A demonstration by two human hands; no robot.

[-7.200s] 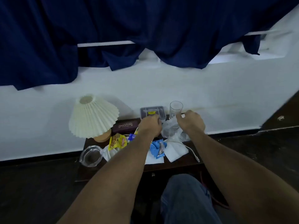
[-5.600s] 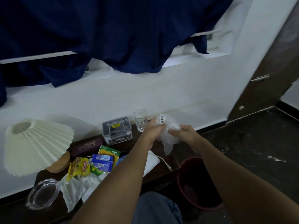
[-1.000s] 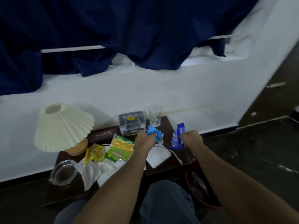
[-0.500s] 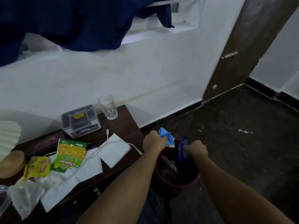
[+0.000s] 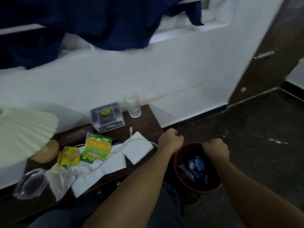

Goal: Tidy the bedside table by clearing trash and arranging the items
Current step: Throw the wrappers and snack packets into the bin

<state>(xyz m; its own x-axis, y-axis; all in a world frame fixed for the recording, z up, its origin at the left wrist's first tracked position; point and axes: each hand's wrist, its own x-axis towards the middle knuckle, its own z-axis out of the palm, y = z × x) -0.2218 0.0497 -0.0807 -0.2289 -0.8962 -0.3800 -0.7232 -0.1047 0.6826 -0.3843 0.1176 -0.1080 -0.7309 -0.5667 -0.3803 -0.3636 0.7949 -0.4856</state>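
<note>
A dark wooden surface [image 5: 144, 120] stood against a white wall, with a pleated cream lamp [image 5: 24, 129] at its left edge. On the floor just off the surface's right front corner sat a red bin [image 5: 213, 189]. Two bare forearms reached forward from the bottom of the view. The left hand [image 5: 171, 142] hovered by the bin's left rim, beside that corner, knuckles up, fingers curled into a loose fist with nothing in it. The right hand [image 5: 215, 149] hung over the bin's far rim, likewise curled and empty. Half a second before, each hand had pinched a blue wrapper above the bin; by this moment the blue wrappers [image 5: 196, 163] lay inside it. White tissues [image 5: 138, 149] were spread along the surface's front edge, with a white cable [image 5: 131, 129] trailing over them. A green packet [image 5: 97, 148] and a yellow packet [image 5: 69, 156] lay mid-surface. A grey box [image 5: 107, 116] and an upright glass [image 5: 132, 105] stood at the back edge. A glass ashtray [image 5: 30, 183] sat at the front left corner.
</note>
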